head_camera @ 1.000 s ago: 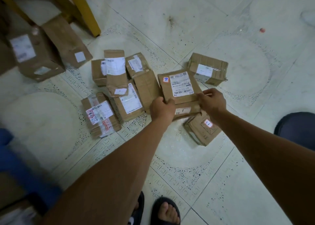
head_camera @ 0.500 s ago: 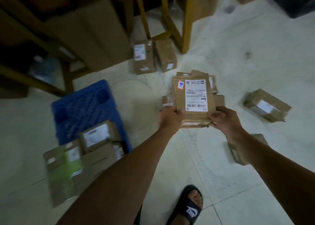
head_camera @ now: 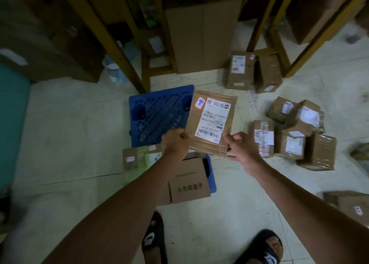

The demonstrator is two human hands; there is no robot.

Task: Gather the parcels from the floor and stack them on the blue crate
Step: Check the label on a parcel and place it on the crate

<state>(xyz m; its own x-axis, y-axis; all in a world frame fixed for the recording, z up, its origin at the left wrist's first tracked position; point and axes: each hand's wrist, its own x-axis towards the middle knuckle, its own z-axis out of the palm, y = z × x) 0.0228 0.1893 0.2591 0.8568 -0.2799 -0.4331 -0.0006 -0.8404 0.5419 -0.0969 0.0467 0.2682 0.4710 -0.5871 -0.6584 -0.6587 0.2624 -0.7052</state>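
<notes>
A: Where was the parcel at that moment?

B: In the air. The flat labelled parcel (head_camera: 210,123) hung over the right edge of the blue crate (head_camera: 159,113), label up, tilted a little toward the far side.

A: And the hands?

B: The left hand (head_camera: 175,141) was curled on its near left corner, thumb on top. The right hand (head_camera: 240,147) sat at the near right corner, fingers bent and partly loosened; whether it truly pinched the edge I couldn't tell.

A: Why two hands on something so thin?

B: My guess: a corner grip on each side kept it level, so it could be laid down flat rather than dropped.

A: Was there room on the crate?

B: The far part of its lattice top was bare. The near end already carried a printed brown box (head_camera: 189,181) and a green-and-brown box (head_camera: 139,159).

A: Much left to do?

B: Plenty, I'd say. A cluster of parcels (head_camera: 295,135) lay on the floor to the right, and two more (head_camera: 253,71) stood by the yellow shelf legs (head_camera: 289,49)
</notes>
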